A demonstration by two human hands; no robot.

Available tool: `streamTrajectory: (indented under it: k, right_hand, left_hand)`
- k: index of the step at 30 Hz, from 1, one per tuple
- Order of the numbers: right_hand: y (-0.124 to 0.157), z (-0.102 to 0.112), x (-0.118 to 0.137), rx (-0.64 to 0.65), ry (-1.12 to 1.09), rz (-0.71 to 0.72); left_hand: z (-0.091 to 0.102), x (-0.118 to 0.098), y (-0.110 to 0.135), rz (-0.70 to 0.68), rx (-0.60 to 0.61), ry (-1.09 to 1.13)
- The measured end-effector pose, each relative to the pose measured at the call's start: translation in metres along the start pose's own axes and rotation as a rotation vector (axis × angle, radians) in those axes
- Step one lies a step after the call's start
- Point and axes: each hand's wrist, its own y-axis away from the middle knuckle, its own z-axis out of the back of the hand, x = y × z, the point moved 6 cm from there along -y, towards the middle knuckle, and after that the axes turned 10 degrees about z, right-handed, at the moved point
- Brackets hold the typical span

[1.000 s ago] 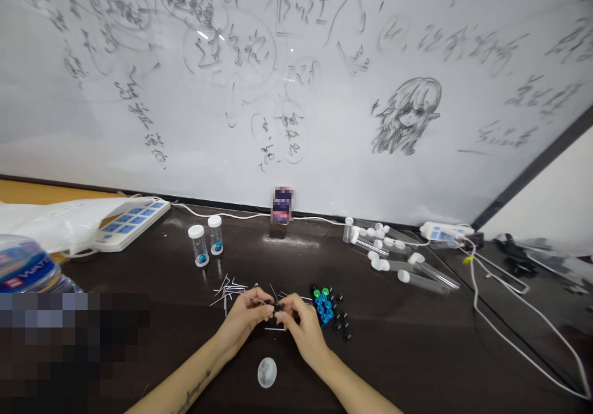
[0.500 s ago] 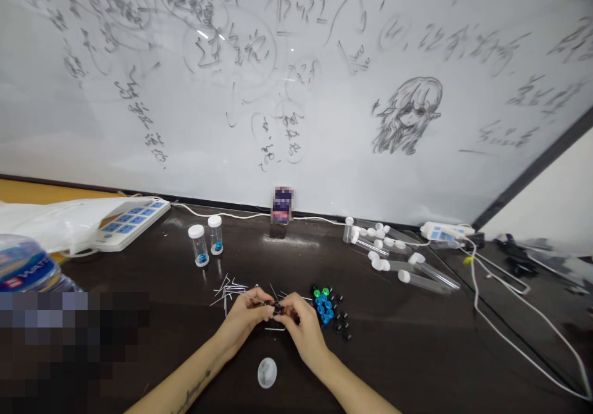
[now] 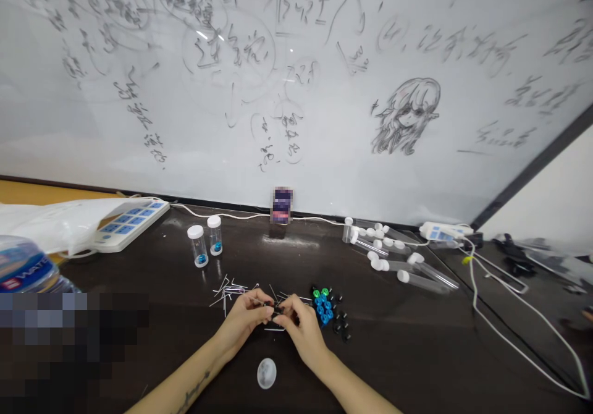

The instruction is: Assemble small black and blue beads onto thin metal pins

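My left hand (image 3: 243, 321) and my right hand (image 3: 299, 327) meet low in the middle of the dark table (image 3: 417, 352), fingers pinched together on a small black part and a thin metal pin (image 3: 273, 311) between them. A scatter of thin metal pins (image 3: 229, 289) lies just beyond my left hand. Right of my right hand sits a cluster of blue and green beads (image 3: 323, 306) with small black parts (image 3: 341, 326) beside it. A white cap (image 3: 266, 373) lies on the table between my forearms.
Two capped vials with blue contents (image 3: 206, 244) stand behind the pins. Several capped clear tubes (image 3: 398, 262) lie at the right. A power strip (image 3: 130, 222) and plastic bag sit far left, a water bottle (image 3: 23, 266) at the left edge. White cables (image 3: 509, 333) run right, under a whiteboard (image 3: 296, 80).
Barely anything differs: my fingers shift slightly on the small part between them, and both hands stay in the same spot.
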Motion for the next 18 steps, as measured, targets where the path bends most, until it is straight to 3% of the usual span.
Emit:
streamTrajectory:
  k: [5,11,18]
  right_hand:
    - [-0.0008,-0.0002,0.0,0.022,-0.015,-0.026]
    - [-0.0012,0.0011,0.0056,-0.037,0.077,0.074]
    - [-0.0014,0.0024,0.0041,0.004,0.02,-0.008]
  left_hand:
    - [0.0001,-0.0004,0.0005,-0.003,-0.018,-0.004]
    - [0.0018,-0.0013,-0.0019,-0.024,-0.025,-0.011]
    - [0.0,-0.0006,0.0007,-0.009,-0.006,-0.022]
